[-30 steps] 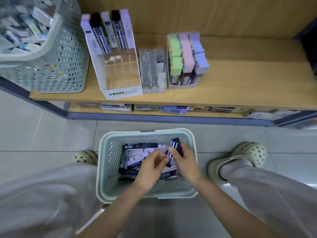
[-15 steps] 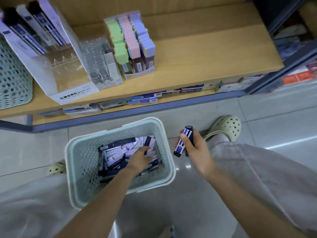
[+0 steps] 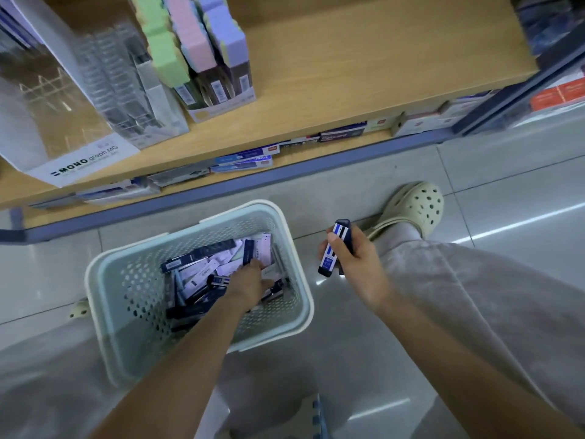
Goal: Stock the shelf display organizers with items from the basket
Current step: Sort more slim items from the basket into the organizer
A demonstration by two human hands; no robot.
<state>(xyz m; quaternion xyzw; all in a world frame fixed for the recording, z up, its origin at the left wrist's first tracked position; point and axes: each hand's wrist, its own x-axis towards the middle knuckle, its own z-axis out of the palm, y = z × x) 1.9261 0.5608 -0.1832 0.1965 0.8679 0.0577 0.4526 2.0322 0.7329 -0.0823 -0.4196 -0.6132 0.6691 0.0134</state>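
- Your right hand [image 3: 351, 264] clamps a few striped packs [image 3: 335, 248] at 3 o'clock from the basket [image 3: 104, 274].
- Your left hand [image 3: 250, 280] is down among the loose packs [image 3: 202, 270] inside; I cannot tell its finger state.
- The MONO organizer [image 3: 79, 160] at 10 o'clock looks mostly unfilled, so most stocking remains.

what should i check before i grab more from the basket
1. Grip of right hand on striped packs: ok.
2. Position of left hand down inside the basket: ok.
3. Pack caught in left hand: cannot tell, its fingers are buried.
4. More packs in the basket: ok.
5. Free clear slots at the front of the MONO organizer: ok, they look free.
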